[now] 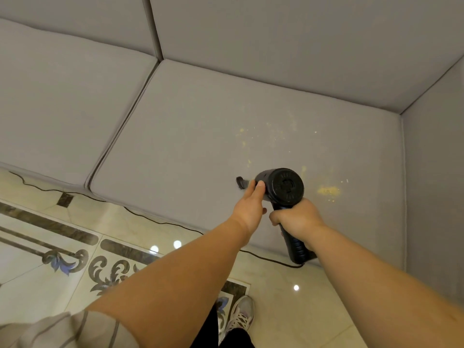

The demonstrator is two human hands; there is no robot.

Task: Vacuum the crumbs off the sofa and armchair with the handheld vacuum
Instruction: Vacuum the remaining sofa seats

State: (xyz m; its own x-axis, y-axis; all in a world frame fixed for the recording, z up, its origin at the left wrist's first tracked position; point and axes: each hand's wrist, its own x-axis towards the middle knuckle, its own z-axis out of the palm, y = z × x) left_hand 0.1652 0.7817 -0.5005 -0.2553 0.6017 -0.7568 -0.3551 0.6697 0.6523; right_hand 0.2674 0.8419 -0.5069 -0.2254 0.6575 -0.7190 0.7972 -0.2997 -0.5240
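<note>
A black handheld vacuum (285, 185) hovers over the right seat cushion of the grey sofa (190, 136). My right hand (298, 217) grips its handle from below. My left hand (251, 204) holds the barrel just behind the dark nozzle (241, 182), whose tip touches the cushion. Yellow crumbs (328, 191) lie in a small heap right of the vacuum. More crumbs (253, 136) are scattered farther back on the same cushion.
The sofa's armrest (431, 172) rises on the right. A black power cord (155, 221) runs from the vacuum along the sofa's front edge over the patterned tile floor (62, 247). My shoe (241, 315) stands close to the sofa.
</note>
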